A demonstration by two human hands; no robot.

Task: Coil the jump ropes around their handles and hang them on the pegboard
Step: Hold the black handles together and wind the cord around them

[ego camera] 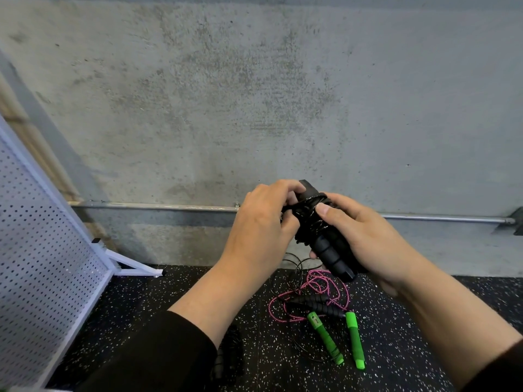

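Nearest to me, low between my forearms, a black coiled bundle (227, 353) lies on the speckled rubber floor (158, 312), partly hidden behind my left sleeve (158, 355), so I cannot make out more than its dark ridged shape. A little further out on the floor sit two green handles (325, 336), side by side and angled slightly apart, and just beyond them a pair of black ridged handles (319, 305) lying in a loose tangle of pink rope (314, 290) and thin black cord. Above that heap I hold the black handles (325, 239) of the jump rope in mid-air, tilted with the upper end leaning away to the left. My right hand (365, 236) grips the lower half, fingers curled around the far side and thumb pressed flat against the glossy black cord (310, 213) wound round the upper half. My left hand (261, 222) has its fingers bent over the top of that coil, fingertips closing on the cord near the handle end; exactly which fingers pinch it I cannot tell. Off to my left, the white pegboard (42, 227) stands on its frame, leaning in view, well apart from my hands. Behind everything runs a metal pipe (158, 206) along the base of the grey concrete wall (254, 94).
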